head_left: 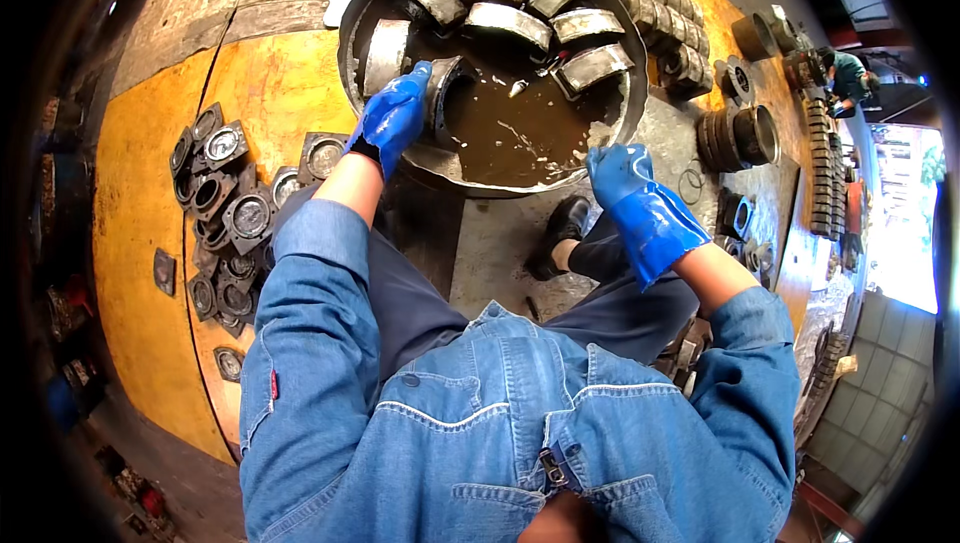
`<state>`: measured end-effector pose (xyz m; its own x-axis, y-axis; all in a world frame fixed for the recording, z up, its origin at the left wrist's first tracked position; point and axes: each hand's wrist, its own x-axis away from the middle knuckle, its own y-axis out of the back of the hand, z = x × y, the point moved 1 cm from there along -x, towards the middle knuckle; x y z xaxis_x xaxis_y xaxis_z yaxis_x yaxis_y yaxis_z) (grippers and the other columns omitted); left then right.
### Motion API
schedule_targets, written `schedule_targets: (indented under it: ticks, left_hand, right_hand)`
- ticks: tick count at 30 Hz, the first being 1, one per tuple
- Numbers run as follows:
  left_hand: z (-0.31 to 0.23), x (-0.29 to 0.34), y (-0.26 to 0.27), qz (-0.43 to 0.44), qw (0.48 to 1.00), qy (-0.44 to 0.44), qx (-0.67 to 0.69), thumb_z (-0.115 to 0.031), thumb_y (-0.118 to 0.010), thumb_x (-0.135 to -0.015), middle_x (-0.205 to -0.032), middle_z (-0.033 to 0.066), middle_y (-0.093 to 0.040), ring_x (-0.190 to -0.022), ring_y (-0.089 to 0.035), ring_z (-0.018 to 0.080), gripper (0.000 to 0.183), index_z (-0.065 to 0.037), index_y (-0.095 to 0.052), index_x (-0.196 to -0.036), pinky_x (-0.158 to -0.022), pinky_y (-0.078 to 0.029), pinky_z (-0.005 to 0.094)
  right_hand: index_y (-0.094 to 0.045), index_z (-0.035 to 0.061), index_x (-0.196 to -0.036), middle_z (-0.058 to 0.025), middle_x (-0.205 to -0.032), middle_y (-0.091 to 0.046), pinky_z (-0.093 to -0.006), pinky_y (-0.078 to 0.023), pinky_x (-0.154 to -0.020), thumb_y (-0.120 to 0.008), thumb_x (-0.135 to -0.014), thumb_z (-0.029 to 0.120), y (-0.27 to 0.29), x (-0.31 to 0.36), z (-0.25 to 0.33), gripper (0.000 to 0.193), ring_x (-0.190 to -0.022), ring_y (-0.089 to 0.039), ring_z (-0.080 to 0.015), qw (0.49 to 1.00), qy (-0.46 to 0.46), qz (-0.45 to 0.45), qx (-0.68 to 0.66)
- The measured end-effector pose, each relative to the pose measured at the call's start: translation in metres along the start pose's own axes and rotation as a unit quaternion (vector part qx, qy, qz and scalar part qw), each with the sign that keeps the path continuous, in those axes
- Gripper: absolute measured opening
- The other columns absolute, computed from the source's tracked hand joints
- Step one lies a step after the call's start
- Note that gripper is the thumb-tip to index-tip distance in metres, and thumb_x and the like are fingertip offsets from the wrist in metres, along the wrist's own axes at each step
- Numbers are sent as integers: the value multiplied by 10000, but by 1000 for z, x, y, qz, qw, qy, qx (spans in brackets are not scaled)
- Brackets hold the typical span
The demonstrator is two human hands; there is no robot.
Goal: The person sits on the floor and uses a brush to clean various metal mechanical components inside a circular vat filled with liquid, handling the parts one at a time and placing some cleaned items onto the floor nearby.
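Both my hands wear blue rubber gloves. At the left side of a round metal basin, my left hand is closed on a curved metal piece, a dark half-ring standing on edge inside the rim. My right hand is a closed fist at the basin's near right rim. Whatever it grips, if anything, is hidden by the glove. Shallow brown liquid covers part of the basin's bottom. Several similar curved metal pieces, shiny on their outer faces, stand in an arc along the far side.
Flanged metal parts lie heaped on the yellow board at left. Stacked ring parts and large metal rings stand at right. My legs straddle the near side of the basin. A person is far off at right.
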<state>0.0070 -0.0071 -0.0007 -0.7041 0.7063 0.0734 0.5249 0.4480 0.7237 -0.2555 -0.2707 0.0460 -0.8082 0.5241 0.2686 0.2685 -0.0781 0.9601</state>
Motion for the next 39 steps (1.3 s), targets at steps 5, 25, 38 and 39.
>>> schedule_targets:
  ticks: [5, 25, 38, 39]
  left_hand:
    - [-6, 8, -1, -13, 1000, -28, -1, -219, -360, -1161, -1412, 300, -633, -1310, -623, 448, 424, -25, -539, -1493, -1103, -496, 480]
    - [3, 23, 18, -18, 997, -57, -45, 75, -416, -1020, -1448, 276, -625, -1346, -610, 426, 602, -102, -482, -1592, -1141, -494, 473]
    - [-31, 19, 34, 21, 996, -9, -88, 31, -439, -1027, -1413, 328, -618, -1307, -621, 459, 572, -46, -450, -1594, -1088, -509, 515]
    - [-35, 17, 32, 25, 995, -12, -91, 32, -438, -1026, -1417, 325, -618, -1314, -618, 456, 576, -49, -449, -1596, -1094, -506, 512]
  right_hand:
    - [-799, 70, -827, -201, -894, -775, -478, -607, -841, -586, -1014, 324, 0, 11, -7, 381, -867, -768, -375, 998, 54, -24, -20]
    - [-600, 68, -1477, -164, -1357, -714, -393, -492, -1072, -596, -1058, 485, -34, -161, 88, 591, -1179, -667, -271, 652, -286, 122, -692]
    - [-748, -3, -1229, -96, -1017, -762, -363, -530, -866, -706, -987, 479, 24, -81, 94, 542, -915, -669, -196, 769, -54, 47, -635]
    - [-756, 1, -1195, -87, -1003, -766, -352, -536, -872, -701, -988, 473, 22, -89, 102, 518, -904, -671, -179, 769, -75, 4, -635]
